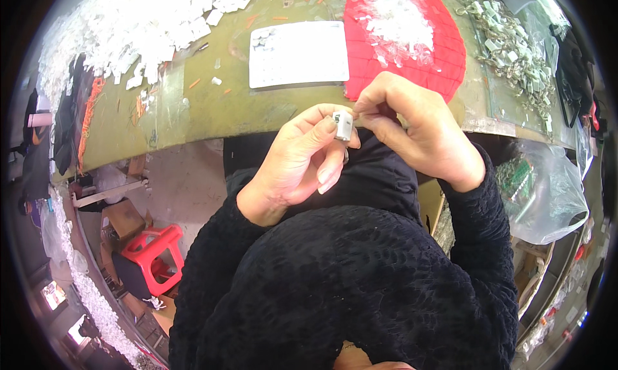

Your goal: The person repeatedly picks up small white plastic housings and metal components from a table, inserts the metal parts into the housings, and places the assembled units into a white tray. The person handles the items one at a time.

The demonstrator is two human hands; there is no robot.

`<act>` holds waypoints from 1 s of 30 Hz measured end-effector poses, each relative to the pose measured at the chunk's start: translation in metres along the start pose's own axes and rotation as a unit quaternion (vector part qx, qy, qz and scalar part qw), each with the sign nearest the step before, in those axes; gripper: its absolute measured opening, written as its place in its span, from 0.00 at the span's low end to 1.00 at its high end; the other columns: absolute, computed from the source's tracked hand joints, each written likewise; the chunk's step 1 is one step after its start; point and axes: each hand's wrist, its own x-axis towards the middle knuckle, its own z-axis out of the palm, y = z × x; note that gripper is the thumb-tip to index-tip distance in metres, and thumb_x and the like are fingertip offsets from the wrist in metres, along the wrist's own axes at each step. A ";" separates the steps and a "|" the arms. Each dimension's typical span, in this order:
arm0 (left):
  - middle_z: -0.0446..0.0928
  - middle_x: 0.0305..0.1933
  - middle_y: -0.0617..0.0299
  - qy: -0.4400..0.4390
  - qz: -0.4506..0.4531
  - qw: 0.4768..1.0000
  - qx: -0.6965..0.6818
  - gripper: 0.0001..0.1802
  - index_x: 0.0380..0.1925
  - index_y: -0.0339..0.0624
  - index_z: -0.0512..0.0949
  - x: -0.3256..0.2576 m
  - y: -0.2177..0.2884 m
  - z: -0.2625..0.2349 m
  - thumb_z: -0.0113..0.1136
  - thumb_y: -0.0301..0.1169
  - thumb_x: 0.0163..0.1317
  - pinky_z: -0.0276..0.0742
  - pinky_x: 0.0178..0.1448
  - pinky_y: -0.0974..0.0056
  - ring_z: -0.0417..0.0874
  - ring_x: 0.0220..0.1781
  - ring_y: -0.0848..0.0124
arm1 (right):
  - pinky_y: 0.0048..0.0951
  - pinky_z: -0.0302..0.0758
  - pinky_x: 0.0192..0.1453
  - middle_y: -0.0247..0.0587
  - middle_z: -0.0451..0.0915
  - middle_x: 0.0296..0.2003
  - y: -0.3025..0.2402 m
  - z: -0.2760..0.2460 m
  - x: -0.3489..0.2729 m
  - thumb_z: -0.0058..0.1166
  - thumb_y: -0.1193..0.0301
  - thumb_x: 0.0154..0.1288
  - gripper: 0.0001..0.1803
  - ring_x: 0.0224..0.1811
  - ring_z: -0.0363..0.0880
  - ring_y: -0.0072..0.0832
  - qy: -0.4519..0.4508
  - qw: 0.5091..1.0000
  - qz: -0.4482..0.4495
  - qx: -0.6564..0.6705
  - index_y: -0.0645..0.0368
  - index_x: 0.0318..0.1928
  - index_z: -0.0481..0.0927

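My left hand (297, 161) pinches a small white plastic part (342, 125) between thumb and fingers, held just in front of the table's near edge. My right hand (417, 130) meets it from the right, its fingertips closed on the part's right side, perhaps on a thin piece that I cannot make out. Both black sleeves (360, 273) fill the lower middle of the view.
An olive-green table (212, 109) carries a white rectangular tray (299, 53), a red round mat (444, 55) with clear small pieces, a big heap of white parts (151, 22) at the far left and metal-and-white parts (515, 48) at the right. A clear plastic bag (547, 196) hangs right; a red stool (154, 254) stands lower left.
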 end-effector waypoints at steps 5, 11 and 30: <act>0.81 0.38 0.52 -0.006 0.011 1.000 0.016 0.13 0.47 0.34 0.73 -0.003 0.001 0.000 0.53 0.35 0.74 0.69 0.16 0.72 0.73 0.15 0.76 | 0.29 0.77 0.38 0.44 0.78 0.32 -0.007 0.005 0.007 0.55 0.84 0.61 0.10 0.34 0.82 0.34 -0.034 0.997 -0.013 -0.072 0.62 0.42 0.74; 0.81 0.38 0.52 0.010 0.000 0.998 0.068 0.13 0.46 0.34 0.73 -0.006 -0.004 -0.003 0.54 0.34 0.73 0.70 0.17 0.72 0.73 0.15 0.76 | 0.34 0.77 0.35 0.49 0.78 0.30 -0.015 0.008 0.007 0.53 0.85 0.61 0.10 0.32 0.82 0.42 -0.096 0.979 -0.078 -0.161 0.64 0.42 0.71; 0.78 0.32 0.59 0.033 0.031 0.995 0.092 0.10 0.45 0.34 0.73 -0.001 0.011 0.006 0.57 0.30 0.71 0.68 0.15 0.72 0.71 0.13 0.76 | 0.39 0.76 0.29 0.46 0.74 0.29 -0.022 0.013 0.005 0.57 0.75 0.55 0.11 0.28 0.79 0.43 -0.029 0.959 -0.084 -0.269 0.64 0.37 0.71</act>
